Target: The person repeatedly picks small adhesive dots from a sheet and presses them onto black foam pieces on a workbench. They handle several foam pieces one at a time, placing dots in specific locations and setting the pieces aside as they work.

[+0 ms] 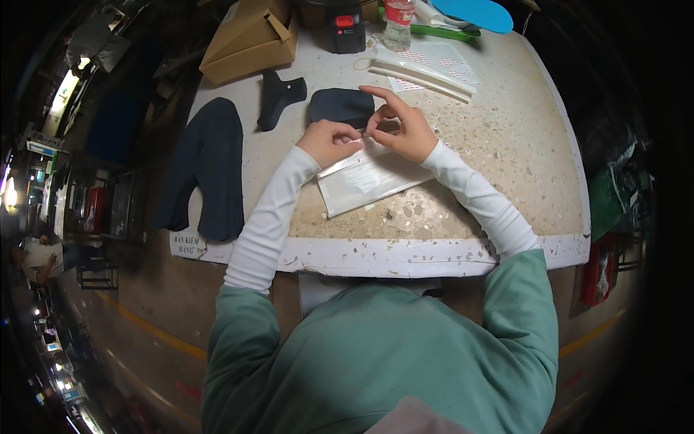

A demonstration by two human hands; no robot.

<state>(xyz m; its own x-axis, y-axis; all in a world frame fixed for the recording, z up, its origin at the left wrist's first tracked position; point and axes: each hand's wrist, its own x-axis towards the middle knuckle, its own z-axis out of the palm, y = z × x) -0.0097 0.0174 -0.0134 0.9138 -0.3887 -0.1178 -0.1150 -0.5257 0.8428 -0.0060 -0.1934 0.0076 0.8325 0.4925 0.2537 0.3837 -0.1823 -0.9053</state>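
Note:
A clear plastic bag [372, 181] lies slanted on the table in front of me, with a white printed patch showing on it. At its upper edge my left hand [332, 142] is closed, the thumb and fingers pinching the plastic. My right hand [403, 129] pinches the same edge close beside the left fingertips, its index finger and thumb bent into a ring. The exact grip between the fingertips is too small to make out. Just beyond both hands lies a dark navy folded cloth piece [341, 106], partly covered by the right fingers.
To the left lie a navy forked fabric piece [210, 170] and a smaller navy T-shaped piece [278, 100]. Farther back are a cardboard box [253, 47], a black device [347, 32], a bottle [397, 25], red-marked sheets [452, 61] and a rolled plastic sleeve [423, 78].

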